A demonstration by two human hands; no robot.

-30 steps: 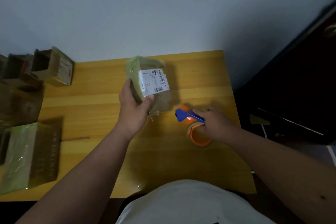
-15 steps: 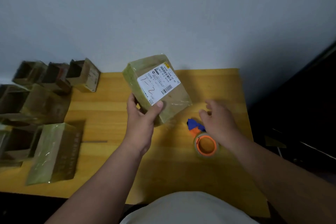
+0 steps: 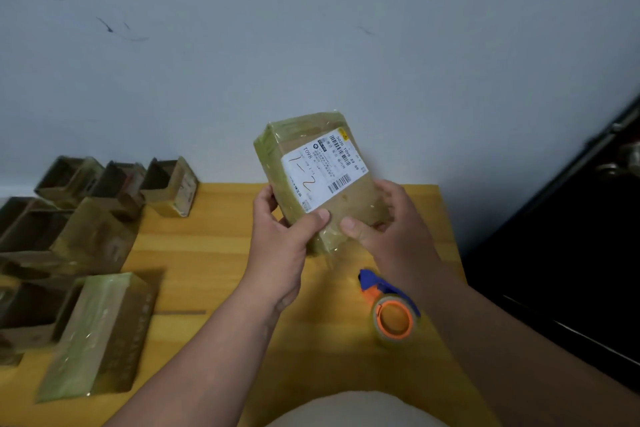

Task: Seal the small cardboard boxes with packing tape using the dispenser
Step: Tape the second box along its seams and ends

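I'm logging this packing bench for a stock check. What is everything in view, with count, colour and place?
labelled box: one, brown, tape-wrapped, white shipping label, held above the table's far edge
tape dispenser: one, blue and orange, on the table near right
sealed box: one, brown, taped, table near left
open boxes: several, brown, table far left; exact count unclear
table: one, yellow wood
wall: grey-white, behind
left hand: grips the labelled box
right hand: grips the labelled box
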